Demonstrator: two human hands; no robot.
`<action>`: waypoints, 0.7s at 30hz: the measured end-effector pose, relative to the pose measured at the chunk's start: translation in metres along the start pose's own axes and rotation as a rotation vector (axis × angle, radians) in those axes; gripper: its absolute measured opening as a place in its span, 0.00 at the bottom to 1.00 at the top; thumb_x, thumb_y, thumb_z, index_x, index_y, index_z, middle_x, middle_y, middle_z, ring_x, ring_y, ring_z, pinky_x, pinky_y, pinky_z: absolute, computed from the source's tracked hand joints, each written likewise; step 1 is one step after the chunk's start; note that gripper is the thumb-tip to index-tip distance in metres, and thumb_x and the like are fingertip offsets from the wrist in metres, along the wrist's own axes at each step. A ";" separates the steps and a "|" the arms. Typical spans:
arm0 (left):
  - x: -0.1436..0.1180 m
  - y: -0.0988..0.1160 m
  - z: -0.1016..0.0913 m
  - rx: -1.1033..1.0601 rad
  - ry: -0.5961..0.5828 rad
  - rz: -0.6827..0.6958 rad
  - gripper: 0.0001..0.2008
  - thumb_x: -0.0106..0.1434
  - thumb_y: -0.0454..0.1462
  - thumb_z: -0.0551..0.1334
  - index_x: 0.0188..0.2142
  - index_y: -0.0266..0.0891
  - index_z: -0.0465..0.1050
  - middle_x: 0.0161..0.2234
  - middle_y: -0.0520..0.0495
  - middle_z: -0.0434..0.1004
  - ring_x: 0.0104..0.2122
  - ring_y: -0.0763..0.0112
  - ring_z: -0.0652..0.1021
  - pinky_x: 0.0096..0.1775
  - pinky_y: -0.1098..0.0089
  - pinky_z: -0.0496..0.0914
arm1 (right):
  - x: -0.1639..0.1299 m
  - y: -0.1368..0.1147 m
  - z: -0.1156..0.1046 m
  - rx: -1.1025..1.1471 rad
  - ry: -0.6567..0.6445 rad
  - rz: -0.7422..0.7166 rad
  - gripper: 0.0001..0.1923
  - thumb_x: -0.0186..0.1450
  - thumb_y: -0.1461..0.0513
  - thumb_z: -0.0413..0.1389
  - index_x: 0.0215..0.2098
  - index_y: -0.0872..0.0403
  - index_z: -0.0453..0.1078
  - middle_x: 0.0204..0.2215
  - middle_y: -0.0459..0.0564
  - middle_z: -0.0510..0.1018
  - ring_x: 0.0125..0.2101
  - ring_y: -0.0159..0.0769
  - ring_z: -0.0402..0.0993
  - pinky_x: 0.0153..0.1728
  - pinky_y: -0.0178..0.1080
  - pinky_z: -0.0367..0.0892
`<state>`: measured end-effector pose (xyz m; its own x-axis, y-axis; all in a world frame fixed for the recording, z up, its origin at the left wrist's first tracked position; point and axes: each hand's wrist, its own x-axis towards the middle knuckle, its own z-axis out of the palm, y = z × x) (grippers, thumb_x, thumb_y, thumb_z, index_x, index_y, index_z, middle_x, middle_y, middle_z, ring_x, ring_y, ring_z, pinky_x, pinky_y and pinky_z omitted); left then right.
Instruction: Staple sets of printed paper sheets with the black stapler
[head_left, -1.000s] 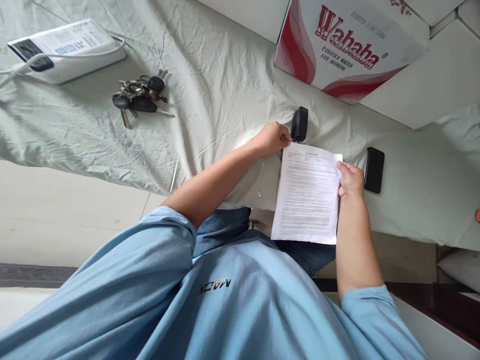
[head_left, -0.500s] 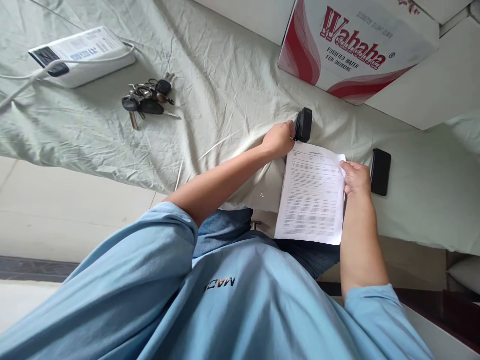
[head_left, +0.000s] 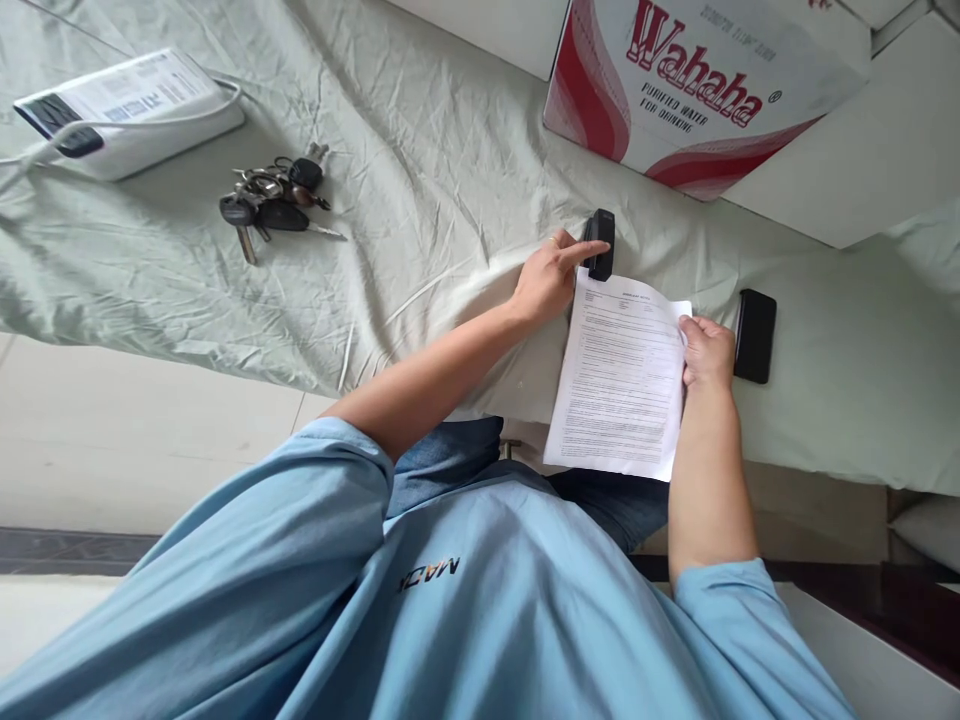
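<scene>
Printed sheets of paper (head_left: 619, 385) hang over the bed's edge above my lap, their upper left corner against a black stapler (head_left: 602, 232). My left hand (head_left: 546, 278) is at that corner, with a finger stretched across the top of the stapler and the other fingers curled beside it. The underside of its grip is hidden. On the right edge of the paper, my right hand (head_left: 707, 352) is closed, thumb on the printed side. Just beyond that hand lies a black phone (head_left: 755, 336).
A bunch of keys (head_left: 276, 198) lies to the left on the pale green sheet (head_left: 420, 130). Farther left is a white box-shaped device (head_left: 139, 110) with a cable (head_left: 34, 160). A red and white water carton (head_left: 690, 95) stands at the back.
My left hand has shifted its fingers from beside the stapler to across its top. The right hand keeps its hold on the paper. The view has shifted slightly.
</scene>
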<state>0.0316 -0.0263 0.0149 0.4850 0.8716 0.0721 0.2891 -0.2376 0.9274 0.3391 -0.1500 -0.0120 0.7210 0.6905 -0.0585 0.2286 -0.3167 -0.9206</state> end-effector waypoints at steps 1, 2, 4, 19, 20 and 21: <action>0.000 0.000 -0.001 -0.006 -0.010 0.004 0.22 0.76 0.36 0.63 0.66 0.43 0.83 0.61 0.40 0.80 0.61 0.54 0.81 0.57 0.60 0.76 | 0.000 0.001 0.000 -0.002 -0.002 -0.005 0.16 0.58 0.51 0.73 0.26 0.49 0.74 0.21 0.38 0.69 0.23 0.30 0.62 0.23 0.37 0.62; 0.000 -0.001 -0.001 -0.009 -0.016 0.003 0.23 0.75 0.36 0.63 0.65 0.43 0.84 0.62 0.39 0.79 0.61 0.53 0.81 0.58 0.59 0.76 | 0.000 0.001 -0.001 -0.007 -0.005 -0.012 0.16 0.58 0.51 0.73 0.27 0.49 0.74 0.21 0.38 0.68 0.23 0.30 0.62 0.23 0.38 0.62; 0.001 -0.003 0.002 -0.003 -0.009 -0.013 0.23 0.73 0.34 0.62 0.64 0.42 0.86 0.61 0.39 0.79 0.61 0.50 0.81 0.58 0.56 0.77 | 0.002 0.003 -0.001 -0.020 -0.011 -0.027 0.17 0.58 0.50 0.73 0.27 0.49 0.74 0.21 0.38 0.66 0.23 0.31 0.61 0.24 0.38 0.62; 0.013 -0.013 -0.003 -0.071 -0.036 0.082 0.23 0.76 0.36 0.61 0.67 0.42 0.84 0.46 0.44 0.89 0.50 0.60 0.86 0.55 0.63 0.77 | -0.050 -0.018 -0.030 -0.177 -0.108 -0.271 0.36 0.60 0.28 0.70 0.27 0.48 0.70 0.22 0.38 0.60 0.27 0.32 0.53 0.30 0.40 0.52; 0.014 -0.014 -0.004 -0.094 -0.023 0.066 0.23 0.77 0.38 0.62 0.68 0.42 0.81 0.46 0.44 0.89 0.48 0.62 0.86 0.54 0.64 0.77 | -0.056 -0.020 -0.034 -0.193 -0.106 -0.295 0.37 0.61 0.27 0.70 0.27 0.48 0.70 0.22 0.39 0.59 0.27 0.32 0.52 0.30 0.40 0.51; 0.015 -0.014 -0.004 -0.121 -0.011 0.041 0.22 0.79 0.40 0.62 0.68 0.42 0.80 0.45 0.44 0.89 0.45 0.63 0.85 0.52 0.65 0.77 | -0.060 -0.023 -0.036 -0.194 -0.092 -0.316 0.37 0.62 0.27 0.69 0.27 0.48 0.70 0.22 0.39 0.59 0.27 0.32 0.52 0.30 0.40 0.51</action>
<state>0.0316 -0.0087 0.0043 0.5037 0.8572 0.1073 0.1673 -0.2187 0.9613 0.3144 -0.2071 0.0270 0.5351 0.8267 0.1737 0.5564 -0.1902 -0.8089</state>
